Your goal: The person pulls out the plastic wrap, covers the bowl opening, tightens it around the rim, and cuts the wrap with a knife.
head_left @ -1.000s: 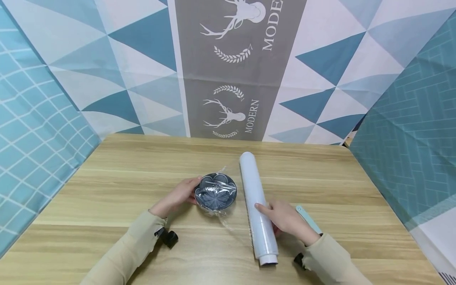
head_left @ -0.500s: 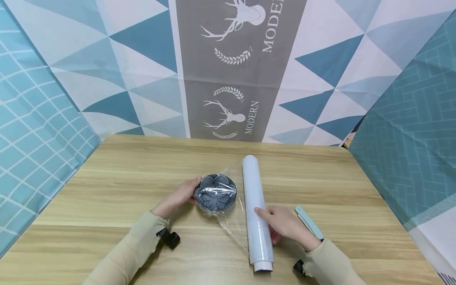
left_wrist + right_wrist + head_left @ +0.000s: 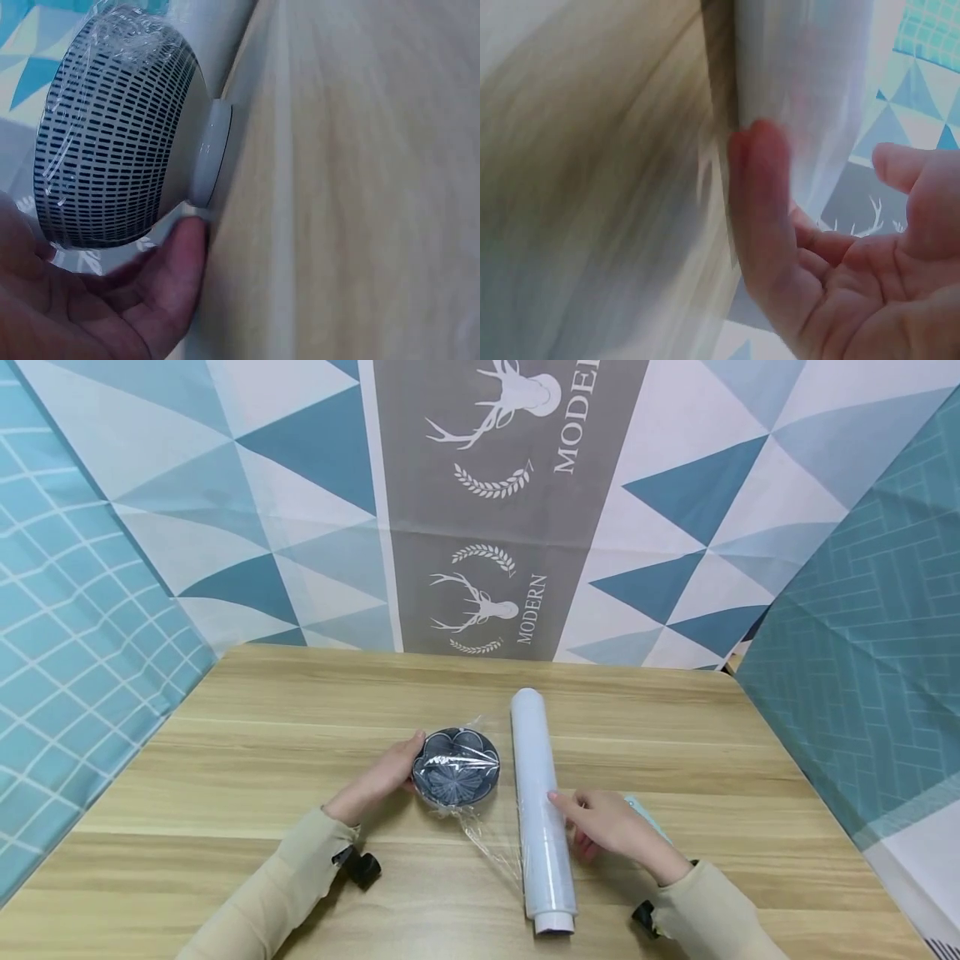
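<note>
A dark blue patterned bowl point(image 3: 456, 781) stands upright on the table with clear cling film stretched over its mouth. My left hand point(image 3: 382, 772) holds its left side, thumb by the rim. The left wrist view shows the bowl's dashed outer wall point(image 3: 112, 142) and my curled fingers near its foot. Right of the bowl lies a roll of cling film point(image 3: 542, 827), with a loose sheet point(image 3: 487, 847) running between them. Beside the roll is my right hand point(image 3: 611, 827), its thumb near the roll's surface. In the right wrist view, its fingers point(image 3: 761, 195) are relaxed and apart from the thumb.
A slim light-blue tool point(image 3: 647, 814) lies behind my right hand, mostly hidden. The wooden table point(image 3: 300, 693) ends at patterned cloth hangings point(image 3: 465, 510) at the back and both sides.
The roll has shifted slightly toward me and turned more upright in view, drawing the film tauter. My right hand has just eased right, away from the roll. The left hand stays at the bowl.
</note>
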`<state>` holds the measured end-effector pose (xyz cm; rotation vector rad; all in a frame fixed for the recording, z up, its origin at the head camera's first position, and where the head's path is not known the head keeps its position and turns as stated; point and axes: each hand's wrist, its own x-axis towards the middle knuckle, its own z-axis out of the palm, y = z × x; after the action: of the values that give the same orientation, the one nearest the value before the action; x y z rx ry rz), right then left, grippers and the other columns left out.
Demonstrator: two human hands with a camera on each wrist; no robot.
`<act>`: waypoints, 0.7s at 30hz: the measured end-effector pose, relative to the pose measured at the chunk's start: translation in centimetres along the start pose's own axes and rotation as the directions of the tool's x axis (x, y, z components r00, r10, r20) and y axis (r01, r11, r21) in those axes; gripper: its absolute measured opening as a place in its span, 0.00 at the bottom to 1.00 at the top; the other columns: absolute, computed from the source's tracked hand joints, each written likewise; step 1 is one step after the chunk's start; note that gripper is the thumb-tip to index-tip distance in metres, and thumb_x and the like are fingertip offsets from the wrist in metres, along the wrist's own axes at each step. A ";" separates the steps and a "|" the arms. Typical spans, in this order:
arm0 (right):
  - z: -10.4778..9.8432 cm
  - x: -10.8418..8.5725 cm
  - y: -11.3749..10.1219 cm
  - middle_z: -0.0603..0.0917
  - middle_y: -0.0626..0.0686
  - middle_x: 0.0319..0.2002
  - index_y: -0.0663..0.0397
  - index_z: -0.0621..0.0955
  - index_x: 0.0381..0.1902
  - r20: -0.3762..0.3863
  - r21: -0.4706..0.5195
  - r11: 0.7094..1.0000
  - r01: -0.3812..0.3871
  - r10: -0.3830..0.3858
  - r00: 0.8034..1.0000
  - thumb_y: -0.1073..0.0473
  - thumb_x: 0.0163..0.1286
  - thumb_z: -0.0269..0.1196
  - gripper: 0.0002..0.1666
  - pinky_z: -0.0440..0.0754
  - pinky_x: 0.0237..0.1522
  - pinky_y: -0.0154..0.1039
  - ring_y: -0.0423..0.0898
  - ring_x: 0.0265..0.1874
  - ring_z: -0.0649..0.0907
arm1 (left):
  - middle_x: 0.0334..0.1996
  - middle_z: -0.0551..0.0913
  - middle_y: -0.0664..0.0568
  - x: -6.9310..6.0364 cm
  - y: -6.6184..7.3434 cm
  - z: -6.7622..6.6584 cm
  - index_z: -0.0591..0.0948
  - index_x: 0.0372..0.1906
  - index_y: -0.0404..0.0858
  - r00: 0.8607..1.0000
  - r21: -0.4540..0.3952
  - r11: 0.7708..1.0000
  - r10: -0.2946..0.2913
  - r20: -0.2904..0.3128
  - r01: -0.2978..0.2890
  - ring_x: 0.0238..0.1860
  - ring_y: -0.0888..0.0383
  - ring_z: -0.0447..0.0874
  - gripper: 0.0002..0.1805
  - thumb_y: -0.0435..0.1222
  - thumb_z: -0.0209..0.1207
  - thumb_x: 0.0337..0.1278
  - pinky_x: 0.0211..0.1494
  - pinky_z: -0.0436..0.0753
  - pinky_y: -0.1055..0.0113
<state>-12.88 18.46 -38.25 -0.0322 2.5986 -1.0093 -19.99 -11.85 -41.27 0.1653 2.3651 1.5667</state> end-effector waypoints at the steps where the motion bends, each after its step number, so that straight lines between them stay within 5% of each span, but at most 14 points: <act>1: -0.2 0.0 0.1 0.78 0.52 0.17 0.58 0.75 0.26 -0.014 -0.026 1.000 0.009 -0.010 1.000 0.34 0.64 0.48 0.32 0.76 0.19 0.37 0.45 0.14 0.78 | 0.34 0.79 0.40 -0.2 0.2 0.0 0.70 0.53 0.25 1.000 0.042 0.999 0.010 -0.013 -0.009 0.28 0.55 0.78 0.33 0.49 0.27 0.70 0.36 0.80 0.62; 4: -1.0 0.0 0.6 0.79 0.50 0.18 0.55 0.77 0.25 -0.047 -0.098 0.993 0.063 -0.068 0.997 0.41 0.66 0.51 0.24 0.73 0.21 0.36 0.44 0.17 0.77 | 0.43 0.77 0.37 -0.8 1.1 0.1 0.67 0.55 0.25 0.995 0.238 0.970 0.071 -0.067 -0.053 0.40 0.47 0.79 0.30 0.47 0.30 0.70 0.46 0.79 0.56; 7: -1.7 -0.2 1.2 0.79 0.48 0.21 0.53 0.78 0.26 -0.081 -0.169 0.979 0.117 -0.132 0.988 0.50 0.65 0.56 0.14 0.73 0.23 0.35 0.42 0.21 0.76 | 0.48 0.75 0.34 -1.3 2.0 0.1 0.67 0.56 0.26 0.983 0.431 0.899 0.139 -0.122 -0.074 0.48 0.42 0.75 0.28 0.47 0.36 0.69 0.50 0.77 0.51; 11: -2.7 -0.5 1.8 0.79 0.49 0.28 0.53 0.78 0.32 -0.118 -0.259 0.956 0.134 -0.169 0.979 0.56 0.59 0.62 0.07 0.75 0.28 0.36 0.41 0.27 0.76 | 0.47 0.75 0.37 -1.9 3.1 0.2 0.71 0.53 0.28 0.946 0.574 0.810 0.267 -0.185 -0.117 0.46 0.45 0.76 0.23 0.43 0.48 0.64 0.48 0.77 0.52; 14: -3.4 -0.9 2.2 0.78 0.58 0.37 0.60 0.76 0.42 -0.134 -0.333 0.936 0.115 -0.168 0.977 0.56 0.54 0.65 0.20 0.78 0.31 0.42 0.49 0.33 0.78 | 0.45 0.77 0.41 -2.1 3.8 0.2 0.75 0.49 0.31 0.909 0.624 0.766 0.358 -0.216 -0.153 0.44 0.47 0.77 0.18 0.40 0.53 0.59 0.47 0.78 0.53; 16: -3.8 -1.1 2.4 0.74 0.65 0.45 0.66 0.72 0.50 -0.140 -0.371 0.924 0.095 -0.157 0.978 0.55 0.51 0.68 0.32 0.78 0.34 0.48 0.56 0.38 0.77 | 0.44 0.78 0.43 -2.2 4.3 0.2 0.76 0.48 0.33 0.896 0.636 0.753 0.387 -0.220 -0.169 0.43 0.48 0.77 0.17 0.39 0.54 0.58 0.47 0.78 0.54; 21: -4.6 -1.4 3.0 0.66 0.73 0.51 0.75 0.64 0.57 -0.099 -0.409 0.912 0.040 -0.088 0.991 0.55 0.48 0.71 0.45 0.77 0.39 0.54 0.64 0.45 0.73 | 0.45 0.78 0.45 -2.4 5.4 0.3 0.77 0.48 0.35 0.893 0.656 0.726 0.414 -0.177 -0.206 0.44 0.50 0.78 0.16 0.39 0.55 0.57 0.47 0.78 0.56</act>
<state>-12.75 23.94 -36.64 -0.1678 2.8868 -0.4820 -17.99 -10.09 -35.99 0.5229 3.1884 0.8853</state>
